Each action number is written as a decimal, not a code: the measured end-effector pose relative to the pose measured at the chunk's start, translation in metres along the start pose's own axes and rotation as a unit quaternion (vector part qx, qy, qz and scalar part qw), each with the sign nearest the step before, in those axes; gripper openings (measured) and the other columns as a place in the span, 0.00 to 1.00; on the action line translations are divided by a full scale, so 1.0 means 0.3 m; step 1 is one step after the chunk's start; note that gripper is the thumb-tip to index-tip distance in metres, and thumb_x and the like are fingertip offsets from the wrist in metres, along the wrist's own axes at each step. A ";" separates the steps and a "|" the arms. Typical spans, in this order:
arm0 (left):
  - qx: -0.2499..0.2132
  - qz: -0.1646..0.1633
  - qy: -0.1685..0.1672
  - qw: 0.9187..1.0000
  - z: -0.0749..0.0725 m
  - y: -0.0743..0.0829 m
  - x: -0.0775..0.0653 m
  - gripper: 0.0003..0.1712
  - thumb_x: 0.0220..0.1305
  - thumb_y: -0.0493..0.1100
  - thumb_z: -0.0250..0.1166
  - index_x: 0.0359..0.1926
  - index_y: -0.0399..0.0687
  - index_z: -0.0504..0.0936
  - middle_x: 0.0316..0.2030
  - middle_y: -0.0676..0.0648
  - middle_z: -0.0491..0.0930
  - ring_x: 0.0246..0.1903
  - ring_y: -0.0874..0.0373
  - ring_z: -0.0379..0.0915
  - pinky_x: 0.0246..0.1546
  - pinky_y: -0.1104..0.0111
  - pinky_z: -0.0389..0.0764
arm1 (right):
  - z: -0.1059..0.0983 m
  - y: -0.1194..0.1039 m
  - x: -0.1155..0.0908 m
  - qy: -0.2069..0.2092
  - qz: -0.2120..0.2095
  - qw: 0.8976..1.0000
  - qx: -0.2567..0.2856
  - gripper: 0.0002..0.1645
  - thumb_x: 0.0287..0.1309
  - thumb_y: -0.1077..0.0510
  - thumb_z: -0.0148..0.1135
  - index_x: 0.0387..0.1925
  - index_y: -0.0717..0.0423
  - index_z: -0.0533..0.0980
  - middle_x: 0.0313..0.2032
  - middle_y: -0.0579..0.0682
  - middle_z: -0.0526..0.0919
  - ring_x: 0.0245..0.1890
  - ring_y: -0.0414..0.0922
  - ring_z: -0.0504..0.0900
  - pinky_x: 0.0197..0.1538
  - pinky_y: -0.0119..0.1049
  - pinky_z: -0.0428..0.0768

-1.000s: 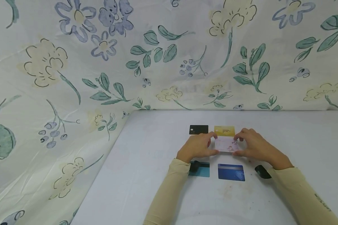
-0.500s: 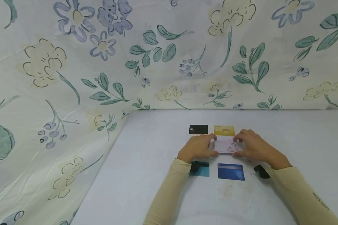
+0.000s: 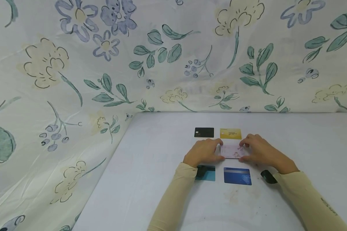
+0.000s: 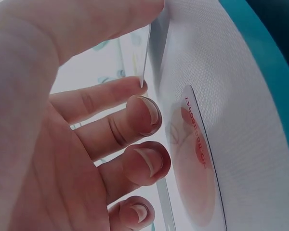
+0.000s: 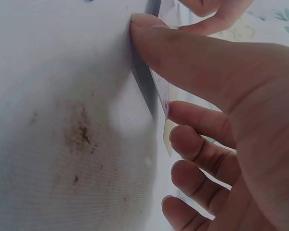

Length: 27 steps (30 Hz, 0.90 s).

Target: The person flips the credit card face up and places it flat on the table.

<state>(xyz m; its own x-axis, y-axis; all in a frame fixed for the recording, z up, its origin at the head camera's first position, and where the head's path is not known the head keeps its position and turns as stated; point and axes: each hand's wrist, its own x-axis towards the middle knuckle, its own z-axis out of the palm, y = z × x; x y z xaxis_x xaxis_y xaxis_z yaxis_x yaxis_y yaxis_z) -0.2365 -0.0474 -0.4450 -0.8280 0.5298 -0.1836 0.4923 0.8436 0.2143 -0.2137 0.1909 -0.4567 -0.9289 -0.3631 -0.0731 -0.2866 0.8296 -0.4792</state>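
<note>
White tabletop [image 3: 144, 154] is stretching out at nine o'clock. The left hand [image 3: 203, 150] is pinching the pink card [image 3: 232, 151] by its left corners; slim gaps are separating that card from the gold card [image 3: 230, 133] at twelve and blue card [image 3: 237, 176] at six. The right hand [image 3: 262, 151] is pinching its right corners.

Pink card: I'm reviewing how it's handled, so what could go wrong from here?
The left hand and right hand grip the pink card only near its ends, so it might slip. The yellow card lies just beyond it and could get nudged.
</note>
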 end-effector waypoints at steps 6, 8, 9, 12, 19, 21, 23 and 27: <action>0.005 -0.003 -0.005 1.000 0.003 0.001 0.005 0.33 0.63 0.64 0.69 0.66 0.59 0.77 0.32 0.56 0.78 0.32 0.62 0.73 0.31 0.71 0.71 | 0.001 -0.001 -0.001 -0.002 0.006 1.000 0.011 0.33 0.48 0.46 0.82 0.52 0.58 0.82 0.46 0.54 0.81 0.50 0.54 0.73 0.60 0.56 0.77; 0.007 -0.003 -0.006 1.000 0.004 0.000 0.006 0.34 0.64 0.64 0.69 0.66 0.59 0.77 0.32 0.56 0.78 0.33 0.62 0.73 0.31 0.71 0.71 | 0.002 -0.001 -0.001 -0.003 0.009 1.000 0.012 0.33 0.48 0.45 0.82 0.52 0.58 0.82 0.46 0.54 0.81 0.50 0.54 0.73 0.60 0.56 0.77; 0.008 -0.003 -0.006 1.000 0.004 0.000 0.006 0.34 0.64 0.64 0.69 0.66 0.59 0.77 0.32 0.56 0.78 0.33 0.62 0.73 0.31 0.71 0.71 | 0.002 0.000 0.000 -0.003 0.009 1.000 0.013 0.33 0.48 0.45 0.82 0.53 0.59 0.82 0.46 0.54 0.81 0.50 0.54 0.73 0.60 0.56 0.77; 0.007 -0.001 -0.007 1.000 0.003 0.000 0.006 0.34 0.64 0.64 0.68 0.67 0.59 0.77 0.32 0.56 0.78 0.32 0.62 0.73 0.31 0.71 0.71 | 0.003 0.002 0.001 -0.005 0.010 1.000 0.013 0.34 0.48 0.45 0.82 0.53 0.59 0.82 0.46 0.55 0.81 0.50 0.54 0.73 0.60 0.56 0.77; 0.005 0.003 -0.011 1.000 -0.003 0.000 0.002 0.34 0.65 0.64 0.68 0.67 0.59 0.76 0.33 0.56 0.78 0.32 0.62 0.73 0.31 0.72 0.71 | 0.004 0.007 0.005 -0.012 0.015 1.000 0.017 0.34 0.48 0.45 0.82 0.53 0.59 0.82 0.46 0.55 0.81 0.50 0.54 0.72 0.60 0.57 0.77; 0.003 0.004 -0.011 1.000 -0.003 0.000 0.002 0.34 0.65 0.64 0.68 0.67 0.59 0.77 0.33 0.56 0.78 0.32 0.62 0.73 0.31 0.72 0.71 | 0.005 0.008 0.004 -0.013 0.016 1.000 0.018 0.34 0.49 0.45 0.82 0.53 0.59 0.82 0.46 0.55 0.81 0.51 0.54 0.73 0.60 0.56 0.77; 0.000 0.004 -0.011 1.000 -0.003 -0.001 0.001 0.34 0.65 0.64 0.68 0.67 0.59 0.76 0.33 0.56 0.78 0.32 0.62 0.73 0.30 0.72 0.70 | 0.005 0.009 0.004 -0.013 0.016 1.000 0.017 0.34 0.48 0.45 0.82 0.53 0.59 0.82 0.46 0.55 0.81 0.50 0.54 0.72 0.60 0.56 0.77; -0.006 0.007 -0.009 1.000 -0.003 -0.003 -0.002 0.33 0.65 0.63 0.68 0.67 0.59 0.77 0.32 0.56 0.77 0.31 0.62 0.72 0.29 0.72 0.70 | 0.005 0.011 0.004 -0.015 0.014 1.000 0.019 0.35 0.48 0.45 0.82 0.53 0.60 0.82 0.46 0.55 0.81 0.50 0.54 0.72 0.60 0.57 0.77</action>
<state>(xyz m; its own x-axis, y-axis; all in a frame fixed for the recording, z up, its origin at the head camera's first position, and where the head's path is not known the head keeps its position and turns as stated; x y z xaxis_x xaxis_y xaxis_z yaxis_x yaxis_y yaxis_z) -0.2369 -0.0486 -0.4443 -0.8158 0.5434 -0.1982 0.5008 0.8350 0.2280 -0.2153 0.1926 -0.4595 -0.9290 -0.3527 -0.1125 -0.2509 0.8234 -0.5090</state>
